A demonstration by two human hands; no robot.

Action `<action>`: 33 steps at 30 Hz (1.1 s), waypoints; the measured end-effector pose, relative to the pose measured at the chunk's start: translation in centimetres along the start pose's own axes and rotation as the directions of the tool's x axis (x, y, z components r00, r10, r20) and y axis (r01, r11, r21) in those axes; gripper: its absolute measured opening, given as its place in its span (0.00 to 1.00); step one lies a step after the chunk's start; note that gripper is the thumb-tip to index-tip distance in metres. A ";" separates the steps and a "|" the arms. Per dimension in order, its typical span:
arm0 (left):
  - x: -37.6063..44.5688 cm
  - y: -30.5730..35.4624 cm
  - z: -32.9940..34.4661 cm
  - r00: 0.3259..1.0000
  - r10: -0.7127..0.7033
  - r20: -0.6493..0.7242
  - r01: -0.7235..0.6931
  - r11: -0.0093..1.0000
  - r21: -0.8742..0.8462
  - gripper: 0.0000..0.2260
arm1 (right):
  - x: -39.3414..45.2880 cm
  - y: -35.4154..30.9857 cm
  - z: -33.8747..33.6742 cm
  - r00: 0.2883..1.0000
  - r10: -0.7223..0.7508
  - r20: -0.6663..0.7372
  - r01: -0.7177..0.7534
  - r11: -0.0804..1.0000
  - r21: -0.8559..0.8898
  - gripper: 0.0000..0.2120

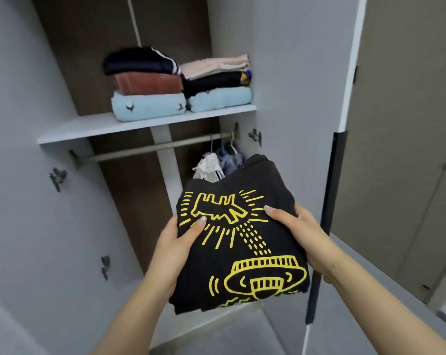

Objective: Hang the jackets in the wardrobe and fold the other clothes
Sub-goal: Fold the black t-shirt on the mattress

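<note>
Squarely between both hands, thumbs on top, lies the folded black shirt (240,242).

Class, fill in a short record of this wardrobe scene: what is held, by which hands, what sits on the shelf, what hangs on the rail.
held: folded black shirt with yellow print
hands: left hand and right hand grip its sides
shelf: two stacks of folded clothes, side by side
rail: hung clothes at its right end
doors: open
</note>
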State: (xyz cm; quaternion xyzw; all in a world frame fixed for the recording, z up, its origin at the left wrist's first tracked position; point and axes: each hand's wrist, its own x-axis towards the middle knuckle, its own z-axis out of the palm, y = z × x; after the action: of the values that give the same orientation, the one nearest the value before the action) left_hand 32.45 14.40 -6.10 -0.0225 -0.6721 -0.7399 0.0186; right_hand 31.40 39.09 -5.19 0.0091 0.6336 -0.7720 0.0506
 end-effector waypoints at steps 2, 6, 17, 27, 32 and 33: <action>1.1 2.3 -1.7 0.998 0.022 -0.060 -0.023 1.000 -0.017 0.16 | 2.6 -1.6 2.3 0.997 -0.006 0.074 0.006 1.000 -0.003 0.29; 4.0 6.5 -5.4 0.985 0.083 -0.151 -0.092 0.994 -0.052 0.15 | 7.9 -4.8 7.0 0.976 -0.037 0.212 0.038 0.999 -0.003 0.27; 20.9 21.1 -14.2 0.915 0.370 -0.161 -0.370 0.928 0.035 0.09 | 25.1 -19.7 19.3 0.889 -0.351 0.296 0.367 0.930 0.000 0.17; 37.5 36.0 -16.6 0.877 0.452 -0.165 -0.442 0.892 0.092 0.16 | 39.9 -35.1 25.2 0.853 -0.398 0.337 0.439 0.897 -0.053 0.20; 45.8 41.6 -17.9 0.876 0.421 -0.237 -0.394 0.906 0.155 0.30 | 49.0 -41.3 27.7 0.840 -0.384 0.383 0.450 0.888 -0.097 0.22; 47.6 42.0 -18.1 0.894 0.372 -0.249 -0.334 0.925 0.183 0.25 | 51.0 -41.7 28.1 0.851 -0.357 0.385 0.430 0.895 -0.118 0.21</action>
State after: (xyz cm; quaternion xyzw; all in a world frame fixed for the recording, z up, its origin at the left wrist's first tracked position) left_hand -12.74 -7.49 36.68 -0.0387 -0.6957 -0.6727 0.2490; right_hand -21.70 16.17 37.11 -0.2654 0.6764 -0.6870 0.0044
